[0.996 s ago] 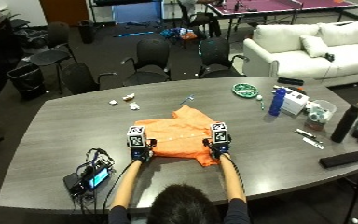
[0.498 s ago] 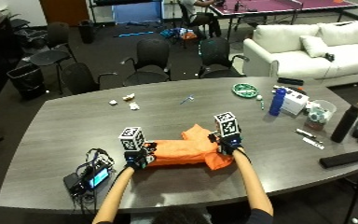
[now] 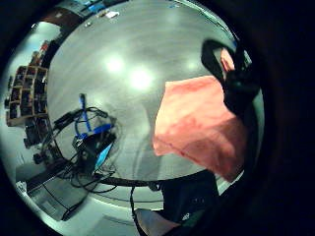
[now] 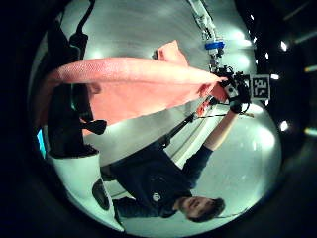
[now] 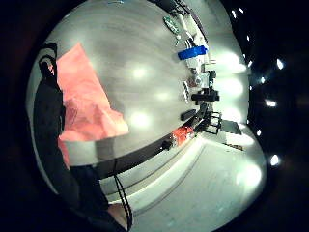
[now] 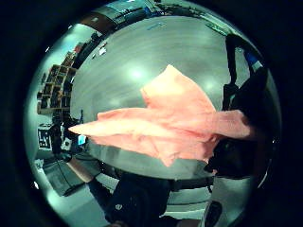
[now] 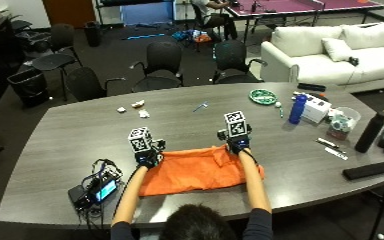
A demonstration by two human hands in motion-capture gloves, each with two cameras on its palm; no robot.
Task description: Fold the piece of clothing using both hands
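Both forearms reached forward over the grey oval table (image 7: 65, 145). Left hand (image 7: 147, 158) and right hand (image 7: 237, 146) each pinched a far corner of the soft orange cloth garment (image 7: 192, 172), lifted taut between them, its creased near edge lying at the table's near rim.

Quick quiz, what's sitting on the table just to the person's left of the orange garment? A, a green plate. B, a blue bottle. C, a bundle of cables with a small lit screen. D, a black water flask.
C: in the outside view the cable bundle with a lit screen lies on the table beside the orange garment's left edge, near the left hand.
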